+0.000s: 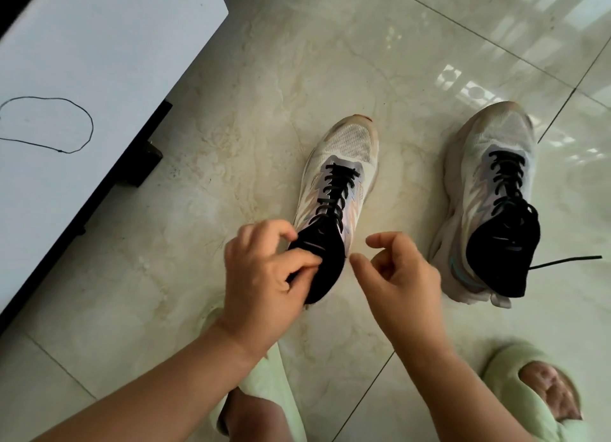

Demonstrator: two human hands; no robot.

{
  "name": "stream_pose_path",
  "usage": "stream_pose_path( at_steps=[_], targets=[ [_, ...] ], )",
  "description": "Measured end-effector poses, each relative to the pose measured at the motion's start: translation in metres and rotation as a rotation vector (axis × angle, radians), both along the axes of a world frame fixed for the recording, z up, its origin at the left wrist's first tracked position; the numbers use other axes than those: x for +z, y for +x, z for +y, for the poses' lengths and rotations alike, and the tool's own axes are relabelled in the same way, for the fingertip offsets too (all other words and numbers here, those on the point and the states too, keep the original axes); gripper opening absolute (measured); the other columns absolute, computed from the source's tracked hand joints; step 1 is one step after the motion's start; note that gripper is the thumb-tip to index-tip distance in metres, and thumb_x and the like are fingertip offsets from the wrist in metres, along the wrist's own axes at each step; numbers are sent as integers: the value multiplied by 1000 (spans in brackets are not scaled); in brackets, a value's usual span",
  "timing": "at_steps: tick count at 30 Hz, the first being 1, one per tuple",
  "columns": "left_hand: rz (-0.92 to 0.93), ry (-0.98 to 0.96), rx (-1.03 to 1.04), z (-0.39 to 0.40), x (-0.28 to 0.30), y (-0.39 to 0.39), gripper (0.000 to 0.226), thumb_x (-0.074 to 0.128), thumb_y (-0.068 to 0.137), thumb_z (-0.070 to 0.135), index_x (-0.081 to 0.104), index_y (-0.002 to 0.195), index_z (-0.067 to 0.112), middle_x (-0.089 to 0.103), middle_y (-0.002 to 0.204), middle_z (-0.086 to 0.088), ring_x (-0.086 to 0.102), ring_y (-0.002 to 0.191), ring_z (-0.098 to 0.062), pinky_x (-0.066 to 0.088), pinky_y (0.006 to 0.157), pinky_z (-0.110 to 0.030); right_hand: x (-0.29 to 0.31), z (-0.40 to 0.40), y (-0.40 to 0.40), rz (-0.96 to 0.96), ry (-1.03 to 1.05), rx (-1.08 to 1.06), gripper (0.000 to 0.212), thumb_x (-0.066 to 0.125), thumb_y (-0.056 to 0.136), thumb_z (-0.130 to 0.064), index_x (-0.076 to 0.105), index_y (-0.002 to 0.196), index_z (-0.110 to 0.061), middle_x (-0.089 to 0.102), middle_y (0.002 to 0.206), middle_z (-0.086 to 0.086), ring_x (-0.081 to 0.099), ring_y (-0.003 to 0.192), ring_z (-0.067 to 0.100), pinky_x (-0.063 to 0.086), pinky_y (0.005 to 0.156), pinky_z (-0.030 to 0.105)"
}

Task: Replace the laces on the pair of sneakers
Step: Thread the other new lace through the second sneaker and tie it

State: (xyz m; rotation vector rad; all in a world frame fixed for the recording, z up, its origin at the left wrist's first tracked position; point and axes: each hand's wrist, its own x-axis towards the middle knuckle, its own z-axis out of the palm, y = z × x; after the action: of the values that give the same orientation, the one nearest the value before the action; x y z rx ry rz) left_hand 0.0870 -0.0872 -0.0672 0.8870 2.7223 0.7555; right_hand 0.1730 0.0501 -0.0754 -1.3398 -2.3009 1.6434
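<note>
Far left: a white table (82, 61) with a loose black lace (79, 117) looped on it, well apart from the shoes. Left hand (264, 269) curls over the black tongue of the near sneaker (337, 190), thumb and fingers pinching at the collar (whether a lace end is caught there I cannot tell). Right hand (400, 273) hovers just beside that heel, fingers half-curled, holding nothing visible. Far sneaker (492, 203) stands to the right on the tile floor (297, 61), black-laced, one lace end (565, 262) trailing out. Risk: pulling unevenly could leave lopsided ends; the shoe, unpinned on glossy tile, may slide under tugging.
</note>
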Motion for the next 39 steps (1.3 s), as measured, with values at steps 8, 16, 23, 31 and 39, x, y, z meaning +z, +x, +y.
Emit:
stream_pose_path(
  at_steps=[8,16,23,31,39],
  targets=[
    [-279,52,132,13,-14,-12,15,74,73,3,75,82,15,54,99,9,55,78,-3,38,68,-1,17,34,11,46,304,67,9,67,82,-19,63,89,-18,54,69,-10,52,60,6,48,56,25],
    [-334,87,22,83,-11,-16,16,70,78,8,74,93,13,48,101,7,55,81,-8,40,72,-8,22,57,22,6,440,4,10,69,78,-13,65,87,-14,56,77,-9,50,66,2,39,61,14],
    [-359,43,-50,118,-9,-5,16,73,75,16,74,91,17,44,97,14,57,78,-12,47,72,-23,20,78,34,-253,446,-167,23,64,79,-33,60,91,-14,56,89,-1,51,87,21,45,78,37],
    [-379,44,-138,123,-11,-1,12,77,72,16,72,83,18,46,97,9,54,78,-8,43,74,-16,5,87,22,-440,497,39,45,51,81,-60,34,67,-20,38,62,-10,37,62,16,28,72,31],
    [-434,-2,-330,128,-2,-17,37,75,72,11,41,71,28,46,89,7,53,77,-15,46,74,-31,-2,97,3,-523,442,62,46,55,84,-42,19,65,-20,33,58,-5,32,51,16,23,48,30]
  ],
)
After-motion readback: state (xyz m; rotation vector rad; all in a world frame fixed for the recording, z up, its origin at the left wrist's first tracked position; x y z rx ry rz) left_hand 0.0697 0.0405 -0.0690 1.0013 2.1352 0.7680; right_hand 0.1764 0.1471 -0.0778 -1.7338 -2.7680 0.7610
